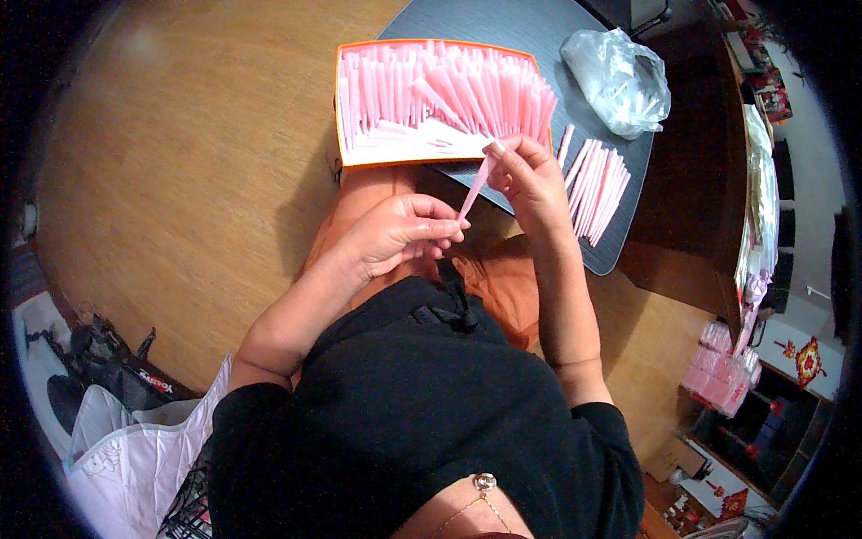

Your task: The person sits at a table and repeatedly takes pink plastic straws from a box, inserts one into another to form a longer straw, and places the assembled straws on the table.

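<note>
A slim pink tapered piece (476, 190), perhaps folded film or paper, slants between my two hands. My left hand (404, 235) pinches its lower tip with thumb and forefinger. My right hand (528, 175) grips its upper, wider end, the fingers closed. Just beyond them stands an orange-rimmed box (395, 163) packed with upright pink tapered pieces (386, 90). Some of these lean over, and several lie flat near the box's front edge. To the right of my right hand, a row of thin pink-and-white sticks (597, 190) lies on the dark table (485, 22).
A crumpled clear plastic bag (620, 85) sits on the table at the back right. Dark brown furniture (687, 189) rises right of the table. Pink packs (718, 373) are stacked farther right, and a pale quilted cloth (144, 458) lies at lower left.
</note>
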The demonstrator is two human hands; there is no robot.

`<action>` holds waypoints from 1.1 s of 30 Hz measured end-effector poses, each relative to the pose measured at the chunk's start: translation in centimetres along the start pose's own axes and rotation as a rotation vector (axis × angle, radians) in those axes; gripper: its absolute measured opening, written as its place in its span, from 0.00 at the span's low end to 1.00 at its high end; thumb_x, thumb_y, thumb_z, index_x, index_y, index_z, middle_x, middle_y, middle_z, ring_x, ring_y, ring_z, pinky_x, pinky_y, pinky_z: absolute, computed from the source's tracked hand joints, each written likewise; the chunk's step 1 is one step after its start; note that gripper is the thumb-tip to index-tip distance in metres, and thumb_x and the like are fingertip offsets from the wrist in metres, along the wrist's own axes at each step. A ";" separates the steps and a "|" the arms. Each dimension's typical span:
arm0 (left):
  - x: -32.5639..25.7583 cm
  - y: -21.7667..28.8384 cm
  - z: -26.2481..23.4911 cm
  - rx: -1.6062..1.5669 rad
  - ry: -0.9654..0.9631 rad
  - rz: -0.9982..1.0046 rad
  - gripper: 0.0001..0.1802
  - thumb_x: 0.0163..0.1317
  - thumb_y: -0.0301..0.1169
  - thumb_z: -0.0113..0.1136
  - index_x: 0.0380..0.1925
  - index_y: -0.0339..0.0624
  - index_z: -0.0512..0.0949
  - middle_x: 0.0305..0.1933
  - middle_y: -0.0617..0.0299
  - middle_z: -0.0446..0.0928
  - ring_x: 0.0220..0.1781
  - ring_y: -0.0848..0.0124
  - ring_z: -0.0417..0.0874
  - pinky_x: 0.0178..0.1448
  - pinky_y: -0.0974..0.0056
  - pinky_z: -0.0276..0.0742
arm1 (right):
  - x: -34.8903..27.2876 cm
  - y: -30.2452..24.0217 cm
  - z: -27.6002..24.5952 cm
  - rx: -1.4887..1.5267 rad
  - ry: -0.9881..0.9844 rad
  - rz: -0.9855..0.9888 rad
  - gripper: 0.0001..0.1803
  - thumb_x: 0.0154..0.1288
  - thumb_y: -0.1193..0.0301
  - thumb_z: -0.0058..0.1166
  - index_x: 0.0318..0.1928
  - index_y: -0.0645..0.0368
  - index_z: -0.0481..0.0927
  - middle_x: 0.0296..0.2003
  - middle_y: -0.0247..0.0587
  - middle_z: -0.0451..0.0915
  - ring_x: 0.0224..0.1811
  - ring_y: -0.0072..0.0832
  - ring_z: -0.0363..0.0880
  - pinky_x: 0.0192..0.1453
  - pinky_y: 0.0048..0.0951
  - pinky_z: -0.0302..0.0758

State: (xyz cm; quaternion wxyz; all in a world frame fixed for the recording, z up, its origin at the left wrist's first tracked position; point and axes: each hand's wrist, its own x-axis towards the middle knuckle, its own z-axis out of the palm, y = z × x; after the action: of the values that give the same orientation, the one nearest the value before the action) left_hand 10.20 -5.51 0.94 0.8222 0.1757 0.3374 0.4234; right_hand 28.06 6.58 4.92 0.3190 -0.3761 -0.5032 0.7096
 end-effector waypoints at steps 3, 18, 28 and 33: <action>0.0 -0.2 -0.4 -0.005 0.002 -0.009 0.15 0.62 0.31 0.66 0.46 0.35 0.80 0.38 0.62 0.82 0.37 0.77 0.80 0.44 0.71 0.80 | 0.4 -0.2 0.0 -0.056 0.011 -0.075 0.09 0.69 0.68 0.57 0.37 0.61 0.82 0.25 0.28 0.77 0.25 0.14 0.67 0.30 0.18 0.64; -1.5 -1.4 -3.6 -0.168 0.159 0.137 0.16 0.66 0.29 0.60 0.50 0.32 0.76 0.41 0.58 0.81 0.40 0.75 0.81 0.44 0.72 0.78 | 7.3 0.3 0.7 -1.298 -0.273 -0.438 0.08 0.54 0.77 0.60 0.37 0.61 0.80 0.32 0.49 0.81 0.37 0.42 0.83 0.41 0.37 0.77; -2.0 -1.1 -3.4 -0.078 0.165 0.182 0.13 0.67 0.30 0.60 0.49 0.35 0.79 0.43 0.59 0.82 0.43 0.78 0.81 0.46 0.74 0.78 | 8.7 1.1 1.9 -1.498 -0.351 -0.407 0.07 0.52 0.75 0.58 0.34 0.62 0.78 0.31 0.50 0.81 0.37 0.49 0.81 0.42 0.43 0.76; -2.2 -0.5 -2.5 0.040 0.262 0.243 0.12 0.65 0.29 0.62 0.46 0.35 0.79 0.41 0.61 0.82 0.36 0.79 0.80 0.41 0.75 0.76 | 8.8 0.5 1.5 -1.443 -0.414 -0.343 0.09 0.53 0.76 0.59 0.37 0.62 0.78 0.32 0.49 0.81 0.37 0.43 0.82 0.41 0.39 0.77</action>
State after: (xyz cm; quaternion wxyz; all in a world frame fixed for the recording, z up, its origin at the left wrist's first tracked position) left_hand 7.83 -7.65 -0.22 0.7103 0.1749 0.4265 0.5320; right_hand 22.18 13.05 2.90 -0.0004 -0.2675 -0.9421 0.2020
